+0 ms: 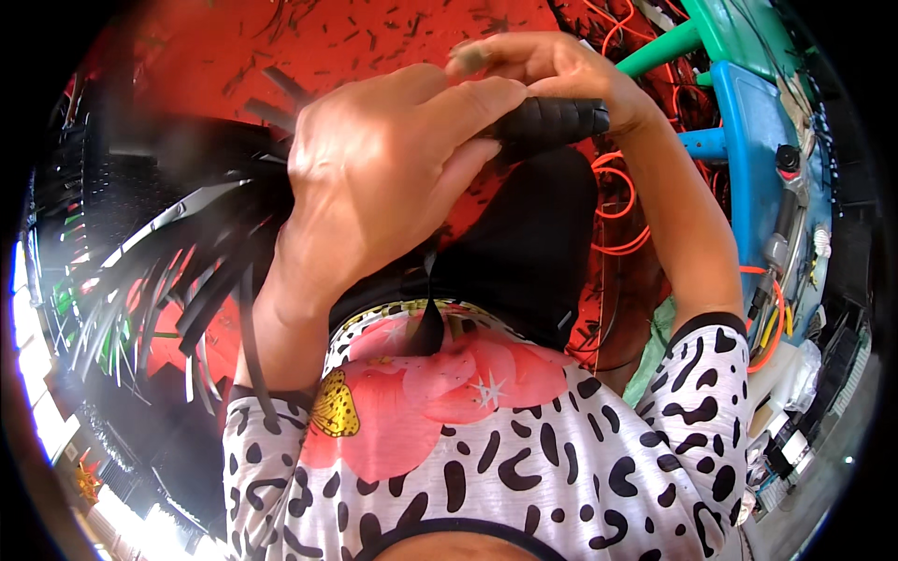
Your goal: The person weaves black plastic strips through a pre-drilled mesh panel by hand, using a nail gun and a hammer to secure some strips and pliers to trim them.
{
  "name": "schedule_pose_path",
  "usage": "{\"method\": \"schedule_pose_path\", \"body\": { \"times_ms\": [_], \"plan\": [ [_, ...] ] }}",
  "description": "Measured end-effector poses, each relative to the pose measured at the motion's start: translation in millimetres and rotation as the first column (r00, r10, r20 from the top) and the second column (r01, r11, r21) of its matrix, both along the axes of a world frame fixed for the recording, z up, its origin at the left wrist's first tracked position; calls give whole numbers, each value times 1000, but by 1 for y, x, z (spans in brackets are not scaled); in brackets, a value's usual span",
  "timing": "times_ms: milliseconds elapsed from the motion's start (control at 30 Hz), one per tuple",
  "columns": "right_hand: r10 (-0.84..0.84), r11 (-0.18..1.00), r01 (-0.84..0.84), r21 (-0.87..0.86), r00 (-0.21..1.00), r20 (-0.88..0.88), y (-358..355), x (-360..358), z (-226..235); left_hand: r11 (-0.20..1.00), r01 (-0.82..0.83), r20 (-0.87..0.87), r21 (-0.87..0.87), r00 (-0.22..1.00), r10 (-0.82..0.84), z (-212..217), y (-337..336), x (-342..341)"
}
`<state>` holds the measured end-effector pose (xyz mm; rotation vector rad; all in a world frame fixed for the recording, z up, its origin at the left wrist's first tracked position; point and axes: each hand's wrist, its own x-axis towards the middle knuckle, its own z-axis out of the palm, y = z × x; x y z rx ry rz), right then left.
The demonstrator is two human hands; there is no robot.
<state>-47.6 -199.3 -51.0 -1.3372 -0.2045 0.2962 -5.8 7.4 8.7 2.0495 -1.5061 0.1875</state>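
A black many-tailed whip (552, 123) lies across the space between my hands. My left hand (369, 164) is closed round it, where the wrapped handle meets the tails. Overlapping bands cover the handle, whose blunt end points right, in front of my right wrist. Long, loose black strips (210, 243) fan out to the left of my left hand. Just beyond the handle, my right hand (552, 65) has its fingers curled towards my left fingers. One of its fingertips carries a greyish covering (470, 61). Whatever sits between the right fingers is hidden.
Small dark scraps litter the red floor (412, 28). At right stand a green stool (739, 37) and a blue stool (748, 159), the latter beside a tool with a cable (781, 224). Orange cord (622, 248) coils on the floor near my dark-clad leg (533, 243).
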Motion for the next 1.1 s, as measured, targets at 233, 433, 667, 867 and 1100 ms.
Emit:
{"method": "schedule_pose_path", "body": {
  "times_ms": [233,433,667,867,1100],
  "plan": [
    [-121,556,709,-434,586,801,24,-53,48,999,-31,-96,17,995,33,2,-2,-3],
    [-153,324,847,-422,487,860,56,-59,36,1000,-26,-130,5,991,26,-2,-7,1],
    [-381,592,803,-69,354,854,62,-62,56,998,-67,-104,-4,992,66,-8,-5,-6],
    [-621,725,684,80,600,503,84,-80,63,999,-41,-88,30,995,43,-12,-4,-4],
    [-672,717,679,159,611,419,97,-98,61,998,-50,46,-33,998,51,-19,-1,-10]
  ]
}}
